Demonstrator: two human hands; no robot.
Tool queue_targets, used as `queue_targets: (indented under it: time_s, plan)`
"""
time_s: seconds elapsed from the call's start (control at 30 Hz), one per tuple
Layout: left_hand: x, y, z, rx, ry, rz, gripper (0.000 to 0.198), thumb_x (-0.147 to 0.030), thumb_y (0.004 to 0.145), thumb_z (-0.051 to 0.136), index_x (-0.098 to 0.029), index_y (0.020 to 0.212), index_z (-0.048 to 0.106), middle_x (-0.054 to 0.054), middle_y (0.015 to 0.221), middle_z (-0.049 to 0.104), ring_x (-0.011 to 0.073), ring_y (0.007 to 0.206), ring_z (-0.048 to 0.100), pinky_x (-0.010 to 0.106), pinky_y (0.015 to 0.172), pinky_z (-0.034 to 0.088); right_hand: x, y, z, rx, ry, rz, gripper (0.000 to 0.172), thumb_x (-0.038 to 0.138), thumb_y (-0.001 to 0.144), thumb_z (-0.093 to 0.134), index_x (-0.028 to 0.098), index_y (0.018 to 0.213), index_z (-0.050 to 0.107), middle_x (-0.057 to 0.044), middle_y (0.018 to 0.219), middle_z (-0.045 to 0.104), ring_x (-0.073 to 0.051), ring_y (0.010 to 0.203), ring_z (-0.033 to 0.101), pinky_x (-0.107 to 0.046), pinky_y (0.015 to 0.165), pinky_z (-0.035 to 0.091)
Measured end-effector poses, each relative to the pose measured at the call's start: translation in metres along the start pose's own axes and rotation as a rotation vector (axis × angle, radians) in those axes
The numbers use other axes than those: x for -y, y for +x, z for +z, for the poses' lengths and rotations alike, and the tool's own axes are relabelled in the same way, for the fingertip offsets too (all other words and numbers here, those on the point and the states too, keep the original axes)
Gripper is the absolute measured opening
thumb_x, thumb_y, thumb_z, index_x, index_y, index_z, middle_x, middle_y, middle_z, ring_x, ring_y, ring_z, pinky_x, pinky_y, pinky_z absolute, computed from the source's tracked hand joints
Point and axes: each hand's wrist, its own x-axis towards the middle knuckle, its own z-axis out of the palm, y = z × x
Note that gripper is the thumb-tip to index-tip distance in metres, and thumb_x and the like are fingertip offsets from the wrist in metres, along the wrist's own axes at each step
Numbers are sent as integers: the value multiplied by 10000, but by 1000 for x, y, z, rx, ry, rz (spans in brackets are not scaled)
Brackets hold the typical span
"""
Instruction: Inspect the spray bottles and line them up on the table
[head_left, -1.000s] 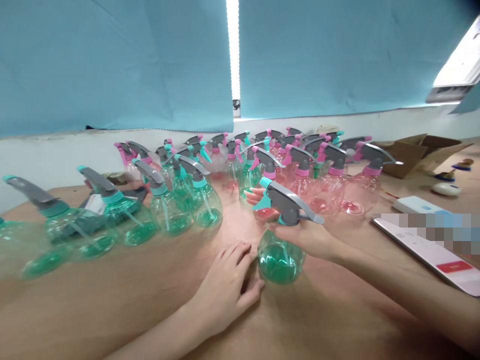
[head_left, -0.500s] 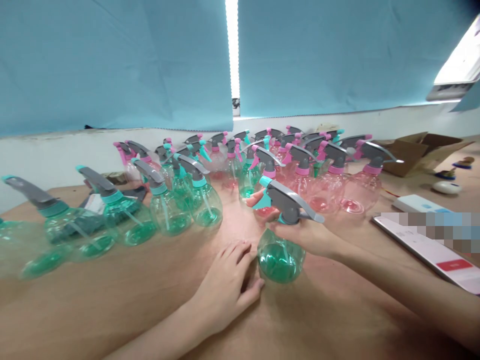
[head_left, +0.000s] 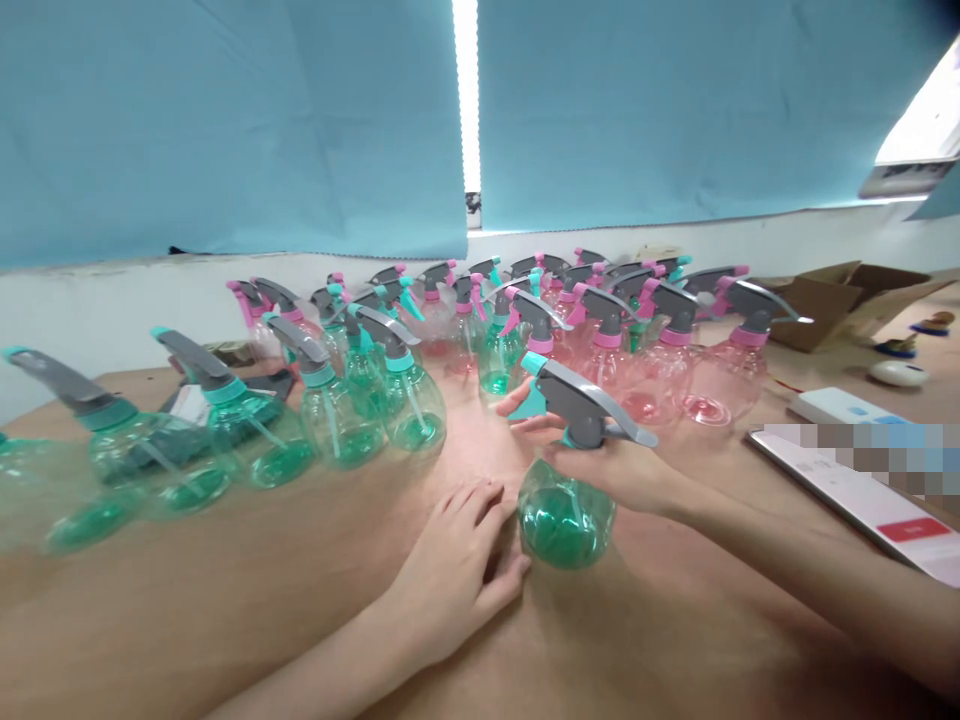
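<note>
A green spray bottle (head_left: pixel 564 520) with a grey head and a turquoise nozzle is in front of me, slightly tilted. My right hand (head_left: pixel 628 476) grips it around the neck, below the head, with the fingertips showing beside the turquoise trigger. To its left, my left hand (head_left: pixel 459 575) lies palm down on the wooden table (head_left: pixel 247 600), holding nothing, its fingers loosely spread close to the bottle. A row of green spray bottles (head_left: pixel 411 410) stands to the left. Pink spray bottles (head_left: pixel 709 385) stand behind my right hand.
More pink and green bottles crowd the back of the table near the wall. On the right lie a phone (head_left: pixel 847 490), a white box (head_left: pixel 840 408) and a white computer mouse (head_left: pixel 898 374). An open cardboard box (head_left: pixel 814 310) sits at the back right. Blue curtains (head_left: pixel 240 120) hang behind.
The bottle in my right hand has shifted very slightly to the right. My left hand rests in the same place, and the other bottles stand as before.
</note>
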Motion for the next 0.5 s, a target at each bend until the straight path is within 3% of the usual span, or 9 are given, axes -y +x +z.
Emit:
queue_targets:
  time_s: [0.23,0.5]
  plan:
    - [1,-2,3,-37,59,-29,399,-312,873,566,-148,1236,541,166,1314,543,339,1231,474,536,1019,381,-6,-2,-3,58,13,-15,598,76,684,523,314,1230,583,-5,1286,609,-201,1034,647,-374,920,515]
    - [0,-1,4,-27,112,-61,450,-328,881,559,-116,1277,528,181,1336,528,350,1256,455,534,1026,380,-1,5,-5,-33,-75,-3,507,135,692,515,299,1163,607,-2,938,715,-207,828,662,-368,761,540]
